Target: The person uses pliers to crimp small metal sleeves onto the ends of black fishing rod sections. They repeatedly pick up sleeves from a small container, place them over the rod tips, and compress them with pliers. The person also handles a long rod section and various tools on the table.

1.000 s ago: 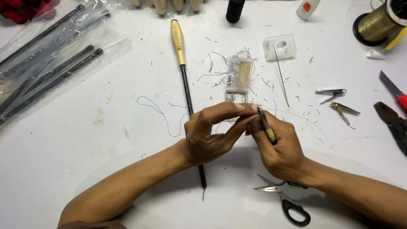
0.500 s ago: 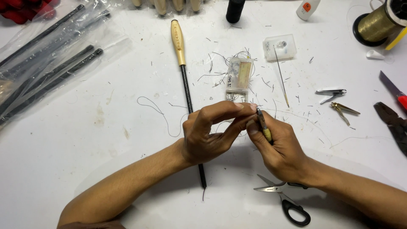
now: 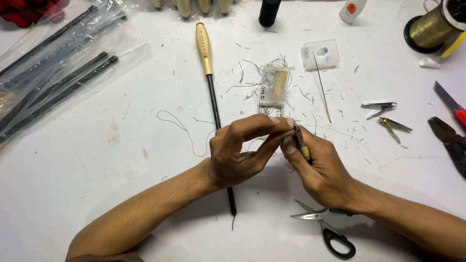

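My left hand [image 3: 242, 150] and my right hand [image 3: 318, 167] meet over the middle of the white table [image 3: 97, 174]. My right hand grips a small pen-like tool [image 3: 301, 141] with a yellow end and dark tip, pointing up toward my left fingertips. My left thumb and forefinger pinch something very fine at the tool's tip, too small to make out. Under my left hand lies a long thin black rod with a pale wooden handle [image 3: 204, 41]. A loose black thread [image 3: 177, 126] curls on the table to the left.
Black-handled scissors [image 3: 327, 228] lie below my right wrist. Nail clippers [image 3: 378, 106], a brass clip [image 3: 394, 126], a long needle [image 3: 321, 87], small clear plastic boxes [image 3: 274, 85], a gold thread spool [image 3: 434, 24], pliers [image 3: 449, 138] and bagged black rods [image 3: 48, 73] surround the hands.
The right hand has tilted the tool slightly and brought its tip closer to the left fingertips. Otherwise both hands stay in place.
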